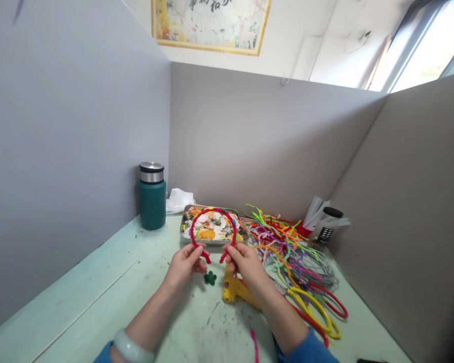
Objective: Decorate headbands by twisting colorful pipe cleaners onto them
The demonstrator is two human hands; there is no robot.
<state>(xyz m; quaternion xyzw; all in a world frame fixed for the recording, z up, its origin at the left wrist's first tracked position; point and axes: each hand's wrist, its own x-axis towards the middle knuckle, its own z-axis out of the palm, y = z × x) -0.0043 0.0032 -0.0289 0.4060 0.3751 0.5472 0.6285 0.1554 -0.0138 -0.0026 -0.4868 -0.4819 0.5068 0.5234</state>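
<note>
Between my two hands a fuzzy red pipe cleaner [215, 209] is bent into an open hoop, its two loose ends pointing down towards each other. My left hand [187, 263] pinches it near the left end. Near the right end, my right hand [243, 258] grips it between thumb and fingers. Just below the gap lies a small dark green fuzzy flower shape [210, 278] on the table. A yellow glue gun [230, 288] rests beside it, partly hidden under my right hand and forearm. Behind the hoop sits a metal tray [212, 242] of small cut pieces.
A green flask [152, 201] stands at the back left beside white tissue [179, 199]. Many coloured pipe cleaners [280, 237] and grey wire [321, 269] are heaped on the right. A black-lidded container [329, 224] is behind them. Grey partitions [265, 136] enclose the table [109, 297].
</note>
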